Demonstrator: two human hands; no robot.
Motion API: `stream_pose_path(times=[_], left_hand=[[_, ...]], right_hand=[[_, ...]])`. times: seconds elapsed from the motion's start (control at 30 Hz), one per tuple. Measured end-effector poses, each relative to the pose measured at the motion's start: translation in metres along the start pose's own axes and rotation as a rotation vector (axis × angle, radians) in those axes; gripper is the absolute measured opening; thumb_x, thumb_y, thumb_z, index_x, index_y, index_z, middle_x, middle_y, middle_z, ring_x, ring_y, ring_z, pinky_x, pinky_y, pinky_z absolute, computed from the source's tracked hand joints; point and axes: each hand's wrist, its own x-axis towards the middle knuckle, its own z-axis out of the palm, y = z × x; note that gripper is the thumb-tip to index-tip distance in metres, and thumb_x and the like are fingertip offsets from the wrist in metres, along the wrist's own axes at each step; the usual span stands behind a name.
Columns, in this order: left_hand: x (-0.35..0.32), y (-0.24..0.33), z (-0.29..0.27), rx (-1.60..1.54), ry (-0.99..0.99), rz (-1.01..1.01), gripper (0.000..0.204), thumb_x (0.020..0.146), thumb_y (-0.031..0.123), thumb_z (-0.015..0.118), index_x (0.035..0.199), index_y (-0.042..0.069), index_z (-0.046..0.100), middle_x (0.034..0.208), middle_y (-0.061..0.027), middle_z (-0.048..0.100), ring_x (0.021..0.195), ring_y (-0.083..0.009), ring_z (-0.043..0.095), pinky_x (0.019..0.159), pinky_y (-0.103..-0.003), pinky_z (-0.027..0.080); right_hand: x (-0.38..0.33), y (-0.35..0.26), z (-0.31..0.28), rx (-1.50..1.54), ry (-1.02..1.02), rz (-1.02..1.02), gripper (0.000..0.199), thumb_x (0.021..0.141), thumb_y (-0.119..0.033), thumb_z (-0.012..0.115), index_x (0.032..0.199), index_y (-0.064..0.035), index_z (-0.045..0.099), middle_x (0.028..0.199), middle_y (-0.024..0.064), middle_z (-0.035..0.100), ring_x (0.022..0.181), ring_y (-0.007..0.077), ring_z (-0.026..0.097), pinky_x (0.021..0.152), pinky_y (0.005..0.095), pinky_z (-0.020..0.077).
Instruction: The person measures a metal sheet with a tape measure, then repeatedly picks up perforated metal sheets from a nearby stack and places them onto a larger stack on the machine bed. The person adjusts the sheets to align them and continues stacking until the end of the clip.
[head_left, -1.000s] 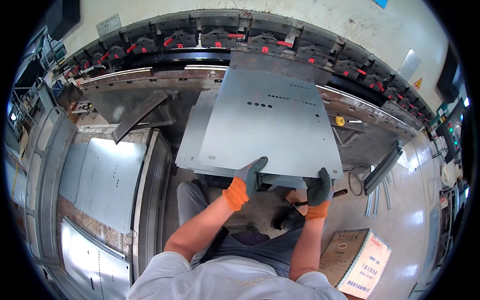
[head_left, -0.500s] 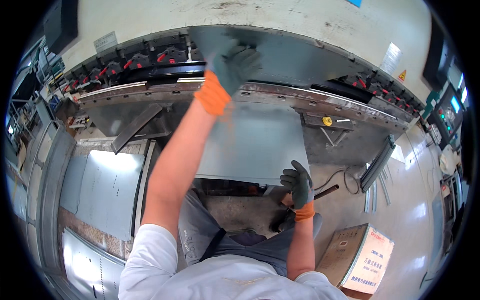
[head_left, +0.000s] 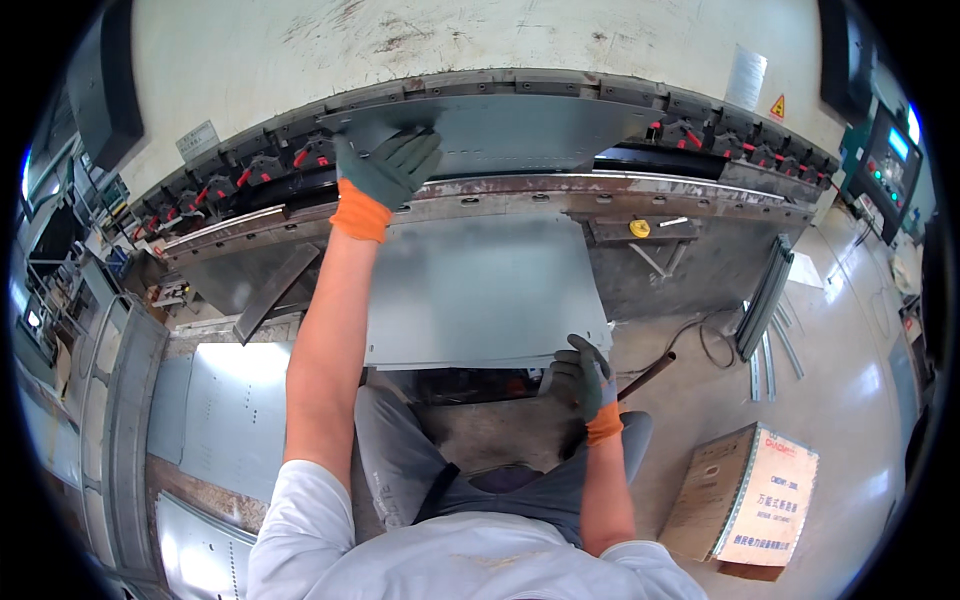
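My left hand [head_left: 388, 175], in a dark green glove with an orange cuff, reaches forward with its fingers stretched out. It lies in front of the left part of an upright grey metal sheet [head_left: 530, 135] in a press brake; I cannot tell if it touches. At the near right corner of a flat metal sheet [head_left: 475, 290] is my right hand [head_left: 588, 382], gloved the same way. Its fingers are apart and bent a little, and contact with the corner is unclear. The flat sheet lies over more sheet metal, in front of the machine bed [head_left: 510, 203].
Red-handled clamps [head_left: 260, 168] line the machine. A yellow tape measure [head_left: 640, 228] rests on a small bracket. More metal sheets [head_left: 235, 410] lie at left beside a metal frame [head_left: 110, 400]. A wooden box [head_left: 745, 495] stands at right, near a brown pipe [head_left: 648, 377].
My left hand has moved left along the upright sheet. My right hand remains by the flat sheet's corner. The whole view has shifted slightly.
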Motion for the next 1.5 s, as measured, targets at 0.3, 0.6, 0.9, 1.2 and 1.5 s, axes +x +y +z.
stream_pose_path(times=[0.3, 0.6, 0.9, 1.2, 1.5], left_hand=[[0.026, 0.055, -0.037, 0.226, -0.003, -0.173, 0.111, 0.092, 0.083, 0.034, 0.148, -0.013, 0.034, 0.15, -0.032, 0.043, 0.134, -0.0494, 0.049, 0.107, -0.049, 0.051], [0.042, 0.075, -0.067, 0.268, -0.087, -0.111, 0.081, 0.103, 0.06, 0.038, 0.147, -0.007, 0.04, 0.147, -0.0317, 0.048, 0.131, -0.0424, 0.055, 0.098, -0.04, 0.058], [0.045, 0.071, -0.078, 0.085, -0.186, -0.12, 0.069, 0.106, 0.052, 0.037, 0.138, -0.008, 0.05, 0.135, -0.0289, 0.059, 0.12, -0.0415, 0.063, 0.105, -0.043, 0.055], [0.021, 0.056, -0.086, 0.684, -0.218, 0.216, 0.041, 0.098, 0.023, 0.058, 0.133, 0.001, 0.059, 0.132, -0.019, 0.065, 0.117, -0.0312, 0.065, 0.101, -0.038, 0.056], [-0.152, -0.127, -0.093, 0.799, 0.041, 0.299, 0.04, 0.09, 0.016, 0.064, 0.128, 0.005, 0.059, 0.119, -0.0142, 0.066, 0.107, -0.0328, 0.065, 0.097, -0.043, 0.055]], right_hand=[[-0.008, 0.005, -0.016, 0.026, 0.051, 0.016, 0.06, 0.104, -0.047, 0.057, 0.14, 0.0, 0.054, 0.11, 0.0141, 0.07, 0.096, 0.0236, 0.071, 0.085, 0.0357, 0.0574], [0.006, -0.003, -0.021, 0.001, -0.016, 0.067, 0.056, 0.103, -0.044, 0.059, 0.14, -0.0016, 0.055, 0.11, 0.0134, 0.07, 0.094, 0.0226, 0.071, 0.081, 0.0332, 0.0564], [0.015, -0.028, -0.007, -0.16, -0.145, -0.002, 0.058, 0.107, -0.044, 0.05, 0.14, 0.0034, 0.052, 0.113, 0.0188, 0.068, 0.102, 0.0296, 0.07, 0.091, 0.0398, 0.0555], [0.002, 0.007, 0.021, -0.03, -0.146, -0.036, 0.058, 0.105, -0.04, 0.057, 0.144, 0.0013, 0.049, 0.117, 0.0174, 0.068, 0.106, 0.0269, 0.068, 0.094, 0.0379, 0.0552], [-0.028, 0.016, 0.095, -0.563, -0.045, -0.547, 0.07, 0.084, -0.011, 0.078, 0.146, -0.0003, 0.048, 0.141, 0.0154, 0.058, 0.12, 0.0289, 0.061, 0.099, 0.0396, 0.0489]])
